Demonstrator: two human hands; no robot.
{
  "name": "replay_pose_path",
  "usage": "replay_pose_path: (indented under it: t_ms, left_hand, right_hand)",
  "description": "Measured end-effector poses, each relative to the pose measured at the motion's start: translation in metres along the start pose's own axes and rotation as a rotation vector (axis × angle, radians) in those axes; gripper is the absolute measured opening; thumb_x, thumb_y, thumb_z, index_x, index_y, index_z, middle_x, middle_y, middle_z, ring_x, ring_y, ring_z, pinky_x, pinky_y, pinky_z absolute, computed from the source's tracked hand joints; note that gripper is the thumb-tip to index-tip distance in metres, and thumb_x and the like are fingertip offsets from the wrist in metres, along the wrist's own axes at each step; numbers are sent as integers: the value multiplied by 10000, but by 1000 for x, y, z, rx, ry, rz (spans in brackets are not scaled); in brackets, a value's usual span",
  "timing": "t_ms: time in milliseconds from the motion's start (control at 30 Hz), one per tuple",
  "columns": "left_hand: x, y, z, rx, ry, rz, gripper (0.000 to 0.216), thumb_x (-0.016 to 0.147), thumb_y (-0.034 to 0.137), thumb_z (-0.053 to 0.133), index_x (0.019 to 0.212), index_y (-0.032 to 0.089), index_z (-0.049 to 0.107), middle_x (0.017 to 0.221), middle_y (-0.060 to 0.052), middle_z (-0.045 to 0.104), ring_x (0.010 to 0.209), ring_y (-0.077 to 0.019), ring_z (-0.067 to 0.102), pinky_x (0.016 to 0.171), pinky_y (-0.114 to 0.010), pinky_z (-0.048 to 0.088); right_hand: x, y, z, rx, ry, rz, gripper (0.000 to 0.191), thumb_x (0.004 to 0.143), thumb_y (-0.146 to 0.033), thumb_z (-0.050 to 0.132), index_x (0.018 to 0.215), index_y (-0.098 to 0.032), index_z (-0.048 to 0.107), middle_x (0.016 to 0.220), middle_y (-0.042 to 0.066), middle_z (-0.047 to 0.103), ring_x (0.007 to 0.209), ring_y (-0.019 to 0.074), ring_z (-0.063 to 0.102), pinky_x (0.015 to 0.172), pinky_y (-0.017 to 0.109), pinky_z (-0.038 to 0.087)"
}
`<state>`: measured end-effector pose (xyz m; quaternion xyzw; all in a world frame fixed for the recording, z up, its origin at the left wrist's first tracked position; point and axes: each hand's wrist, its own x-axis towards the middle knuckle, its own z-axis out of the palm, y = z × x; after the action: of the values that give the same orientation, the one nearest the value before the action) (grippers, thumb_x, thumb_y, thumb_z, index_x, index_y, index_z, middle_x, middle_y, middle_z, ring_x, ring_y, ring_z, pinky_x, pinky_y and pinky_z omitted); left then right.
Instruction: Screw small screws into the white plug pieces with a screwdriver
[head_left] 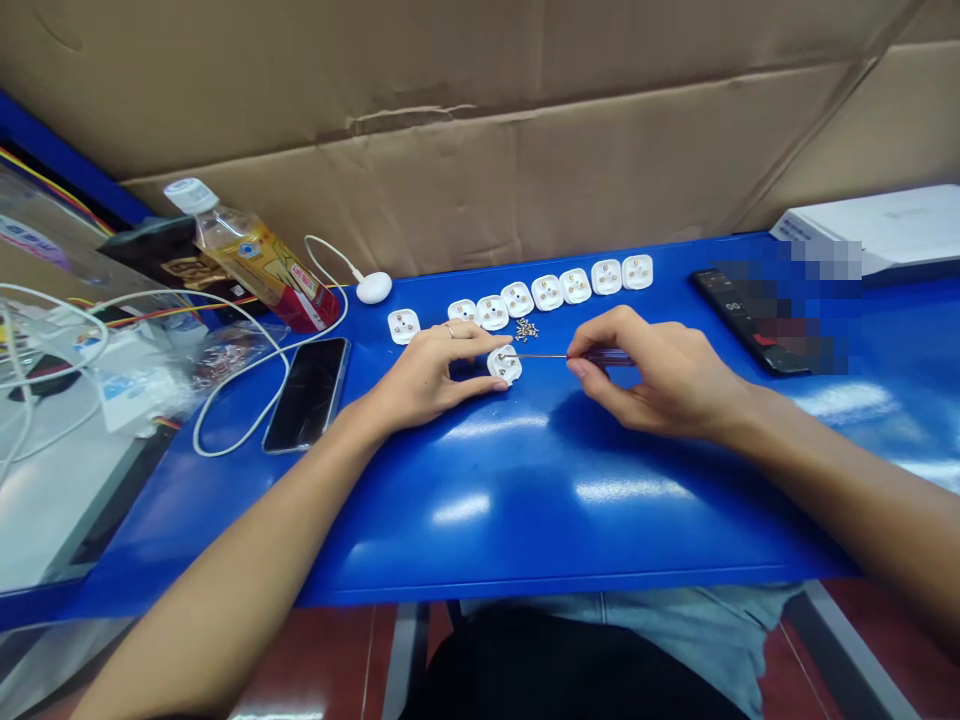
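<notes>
My left hand [431, 372] pinches a small white plug part [505, 365] on the blue table [525, 480], fingers closed round it; a ring shows on one finger. My right hand [660, 375] grips a thin screwdriver [559, 356] with a dark handle, its metal tip resting on the plug part. Just behind lies a little heap of small screws [526, 329]. A curved row of several more white plug parts [547, 291] runs along the back of the table.
A dark phone [307, 393] and a white cable [247, 400] lie left of my hands, with a tilted drink bottle [255, 258] and a white mouse-shaped charger [373, 287] behind. Another phone [739, 305] and a white box [885, 225] sit at right. Cardboard [487, 120] walls the back.
</notes>
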<state>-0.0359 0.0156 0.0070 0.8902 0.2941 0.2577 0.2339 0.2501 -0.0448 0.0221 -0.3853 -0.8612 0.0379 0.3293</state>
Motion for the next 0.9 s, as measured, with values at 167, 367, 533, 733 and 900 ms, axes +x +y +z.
replay_pose_path:
  t_ms: [167,367,533,733,900]
  left_hand:
    - [-1,-1,5,-57,-7,-54,497,905,481,823,1334,235,776,1231,-110,800,1089,-282,750,961,-400,575]
    - [-2,-1,8,-83,-12,-90,511,911,502,813,1324,203,781,1216,-110,805,1047,-270,750,951,-391,576]
    - [-2,1,9,-86,5,-82,496,908,508,813,1316,228,787,1203,-99,806,1016,-260,747,913,-375,580]
    - [-1,2,7,-99,-27,-107,472,918,497,805,1303,223,794,1194,-86,812,976,-245,745,878,-349,568]
    - [1,6,4,-134,-97,-155,453,940,482,784,1302,211,792,1192,-78,811,982,-235,740,891,-324,549]
  right_hand:
    - [1,0,0,-12,-11,6,139,936,-241,637,1075,-245,643,868,5,790,681,199,749,586,283,533]
    - [-1,1,-1,-97,3,0,159,966,-287,628,1109,-225,663,814,10,789,594,199,726,529,289,472]
    - [0,2,-3,-73,16,2,181,965,-316,638,1122,-226,653,878,30,804,687,217,765,567,291,511]
    - [2,0,-3,-45,-17,-7,127,936,-242,628,1063,-243,638,874,11,779,711,195,741,626,283,532]
    - [3,1,-3,-35,-47,-35,131,935,-228,621,1066,-231,630,868,8,767,705,185,724,634,279,508]
